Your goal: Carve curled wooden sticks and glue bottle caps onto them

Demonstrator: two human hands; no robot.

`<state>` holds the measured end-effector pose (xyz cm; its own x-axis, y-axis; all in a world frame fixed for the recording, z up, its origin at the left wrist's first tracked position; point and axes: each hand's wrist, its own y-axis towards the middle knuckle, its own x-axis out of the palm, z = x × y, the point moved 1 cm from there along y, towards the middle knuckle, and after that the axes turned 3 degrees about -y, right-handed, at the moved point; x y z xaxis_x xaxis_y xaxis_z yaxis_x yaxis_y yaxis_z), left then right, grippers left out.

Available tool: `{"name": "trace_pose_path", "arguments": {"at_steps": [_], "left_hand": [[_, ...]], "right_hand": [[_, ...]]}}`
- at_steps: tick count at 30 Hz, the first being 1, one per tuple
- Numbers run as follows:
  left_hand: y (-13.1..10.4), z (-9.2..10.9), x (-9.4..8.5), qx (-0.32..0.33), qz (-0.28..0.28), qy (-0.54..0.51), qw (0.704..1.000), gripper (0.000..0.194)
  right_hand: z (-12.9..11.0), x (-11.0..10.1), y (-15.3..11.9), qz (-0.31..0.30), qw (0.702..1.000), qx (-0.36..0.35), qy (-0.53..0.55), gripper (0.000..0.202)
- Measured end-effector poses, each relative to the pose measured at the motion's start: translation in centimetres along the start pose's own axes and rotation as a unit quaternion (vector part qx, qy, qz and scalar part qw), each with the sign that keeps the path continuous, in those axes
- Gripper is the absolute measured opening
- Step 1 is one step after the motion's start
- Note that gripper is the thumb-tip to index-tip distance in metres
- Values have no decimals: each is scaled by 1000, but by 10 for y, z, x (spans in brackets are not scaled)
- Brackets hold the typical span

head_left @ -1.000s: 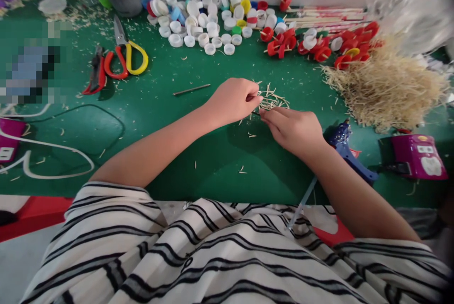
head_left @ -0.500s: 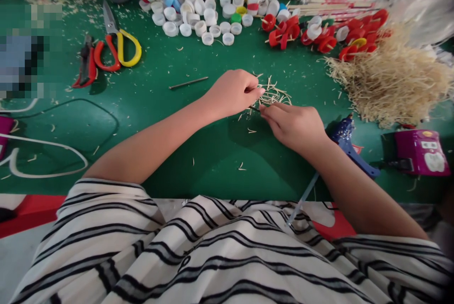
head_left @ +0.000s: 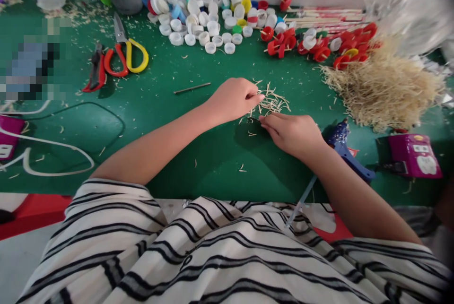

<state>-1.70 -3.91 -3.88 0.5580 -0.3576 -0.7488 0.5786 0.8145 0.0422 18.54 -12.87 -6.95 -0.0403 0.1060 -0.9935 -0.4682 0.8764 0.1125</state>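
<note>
The left hand [head_left: 234, 101] is curled, whether around anything cannot be told; a thin dark piece [head_left: 254, 119] is pinched by the right hand [head_left: 296, 136]; pale strands [head_left: 275, 103] are strewn just beyond its fingertips.

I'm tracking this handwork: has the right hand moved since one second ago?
Yes, slightly: judged against the hot glue gun, the right hand has shifted toward the near edge of the green table.

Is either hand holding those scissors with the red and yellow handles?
No: the scissors lie on the green table, apart from the left hand and the right hand, both near the pale strands.
</note>
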Motion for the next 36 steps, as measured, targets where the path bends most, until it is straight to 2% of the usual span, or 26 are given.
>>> {"name": "trace_pose_path", "arguments": {"at_steps": [5, 11, 17, 21, 24, 30, 33, 36], "left_hand": [[1, 0, 2, 25, 0, -14, 1000, 64], [1, -3, 5, 13, -11, -4, 1000, 64], [2, -7, 6, 19, -19, 6, 1000, 55], [3, -7, 5, 10, -29, 13, 999, 55], [3, -5, 1, -4, -41, 7, 999, 54], [-1, 2, -21, 11, 19, 6, 1000, 52], [-3, 3, -22, 4, -23, 12, 1000, 51], [-3, 2, -14, -6, -69, 29, 997, 48]], "right_hand": [[0, 3, 6, 41, 999, 15, -18, 46], [-1, 4, 7, 9, 1000, 1, -25, 41], [2, -2, 7, 24, 999, 13, -25, 46], [5, -4, 8, 1, 1000, 9, -6, 41], [7, -6, 9, -30, 999, 10, 27, 34], [8, -5, 8, -25, 997, 30, 66, 28], [11, -4, 6, 7, 996, 27, 83, 29], [17, -6, 4, 20, 994, 29, 99, 28]]}}
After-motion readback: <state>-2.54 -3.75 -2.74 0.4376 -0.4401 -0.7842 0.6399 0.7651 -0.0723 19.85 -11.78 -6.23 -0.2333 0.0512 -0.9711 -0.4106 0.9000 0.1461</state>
